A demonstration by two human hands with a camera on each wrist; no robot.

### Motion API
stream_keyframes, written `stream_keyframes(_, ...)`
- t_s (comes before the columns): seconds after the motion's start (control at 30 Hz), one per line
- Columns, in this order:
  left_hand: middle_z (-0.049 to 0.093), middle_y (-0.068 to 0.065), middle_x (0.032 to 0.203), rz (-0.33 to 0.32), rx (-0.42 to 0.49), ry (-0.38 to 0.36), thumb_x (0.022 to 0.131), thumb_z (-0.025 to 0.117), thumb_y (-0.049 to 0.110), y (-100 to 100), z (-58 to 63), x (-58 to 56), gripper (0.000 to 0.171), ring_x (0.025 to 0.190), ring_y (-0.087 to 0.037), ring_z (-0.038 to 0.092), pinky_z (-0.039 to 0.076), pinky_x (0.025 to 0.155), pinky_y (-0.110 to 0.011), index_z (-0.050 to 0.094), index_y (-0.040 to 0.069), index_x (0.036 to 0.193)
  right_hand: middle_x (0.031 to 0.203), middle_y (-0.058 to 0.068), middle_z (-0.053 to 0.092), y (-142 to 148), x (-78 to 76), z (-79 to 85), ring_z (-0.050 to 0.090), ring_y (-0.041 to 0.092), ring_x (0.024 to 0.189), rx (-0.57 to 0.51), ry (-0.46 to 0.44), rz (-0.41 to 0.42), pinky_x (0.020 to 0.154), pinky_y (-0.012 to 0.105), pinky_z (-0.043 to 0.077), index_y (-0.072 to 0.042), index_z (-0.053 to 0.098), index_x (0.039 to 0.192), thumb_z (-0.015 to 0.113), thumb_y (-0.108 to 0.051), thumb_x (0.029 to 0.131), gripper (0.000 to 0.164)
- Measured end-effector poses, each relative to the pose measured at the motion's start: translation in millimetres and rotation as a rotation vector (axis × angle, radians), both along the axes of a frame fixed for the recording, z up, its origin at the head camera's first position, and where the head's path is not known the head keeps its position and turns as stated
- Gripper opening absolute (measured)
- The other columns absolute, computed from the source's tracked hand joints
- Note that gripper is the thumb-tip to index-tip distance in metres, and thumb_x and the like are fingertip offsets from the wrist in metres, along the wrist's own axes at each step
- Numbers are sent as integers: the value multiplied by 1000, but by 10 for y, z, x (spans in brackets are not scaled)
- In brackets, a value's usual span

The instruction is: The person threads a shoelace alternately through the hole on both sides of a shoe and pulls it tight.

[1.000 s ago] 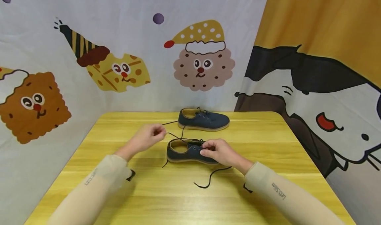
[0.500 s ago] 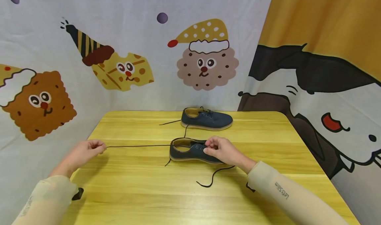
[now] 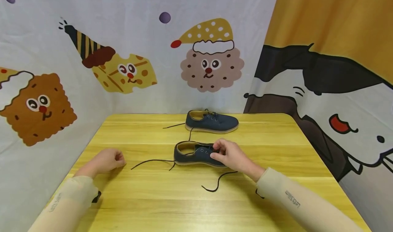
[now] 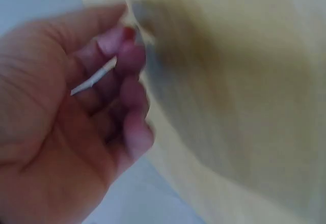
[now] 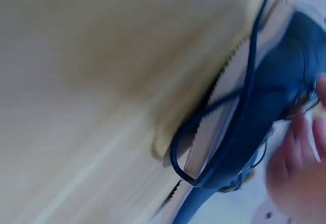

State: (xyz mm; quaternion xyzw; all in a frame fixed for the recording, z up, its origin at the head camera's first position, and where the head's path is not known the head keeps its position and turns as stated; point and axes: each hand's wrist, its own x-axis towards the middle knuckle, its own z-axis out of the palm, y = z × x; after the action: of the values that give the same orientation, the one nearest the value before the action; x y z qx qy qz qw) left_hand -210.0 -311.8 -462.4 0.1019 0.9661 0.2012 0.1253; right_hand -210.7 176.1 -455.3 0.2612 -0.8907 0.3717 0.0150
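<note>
A dark blue lace-up shoe [image 3: 196, 157] lies at mid-table with its toe to the right. The right hand [image 3: 231, 157] grips its upper near the eyelets, thumb on the near side; its fingertips are partly hidden. To the left, the left hand [image 3: 105, 162] hovers just over the table with loosely curled fingers and nothing in them, as the left wrist view also shows its palm and fingers [image 4: 135, 96]. A dark shoelace [image 3: 150, 160] trails left from the shoe's heel, apart from that hand. Another lace end [image 3: 218, 182] curves on the table in front.
A matching blue shoe [image 3: 212, 122] stands behind, near the far edge of the wooden table [image 3: 153, 198], its loose lace ends trailing left and forward. A cartoon-print curtain [image 3: 138, 27] hangs behind the table.
The left hand pulled a lace out to the left until it was taut, then let go. That lace now lies slack on the table. The right hand has stayed at the shoe.
</note>
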Motion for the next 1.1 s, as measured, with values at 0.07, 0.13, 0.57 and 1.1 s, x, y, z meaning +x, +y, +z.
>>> stream_keyframes(0.07, 51, 3, 66, -26, -48, 89, 87, 59, 25, 127, 50, -36, 13, 58, -13, 44, 36, 54, -30, 57, 14, 80, 81, -10, 54, 17, 111, 10, 49, 8, 67, 55, 190, 36, 57, 25, 42, -22, 58, 93, 68, -34, 79, 21)
stream_keyframes(0.13, 52, 6, 69, -33, -64, 166, 88, 58, 27, 304, 133, -67, 13, 59, -11, 45, 38, 55, -30, 58, 16, 82, 81, -12, 54, 15, 243, 19, 49, 6, 68, 123, 335, 108, 60, 24, 41, -22, 59, 90, 69, -35, 78, 20)
stream_keyframes(0.57, 60, 4, 104, -415, -15, 711, 83, 64, 32, 2106, 638, -236, 28, 94, -15, 51, 42, 81, -33, 64, 18, 108, 90, -16, 58, -265, 574, -240, 53, -2, 80, 356, 183, 362, 70, 29, 42, -22, 62, 98, 67, -23, 81, 18)
stream_keyframes(1.1, 64, 13, 90, -536, 57, 413, 86, 61, 28, 2617, 376, -591, 16, 78, -1, 58, 47, 69, -24, 70, 22, 97, 82, 1, 57, 284, 131, 346, 51, 19, 68, -96, -266, 89, 58, 32, 44, -22, 61, 99, 45, -35, 94, 21)
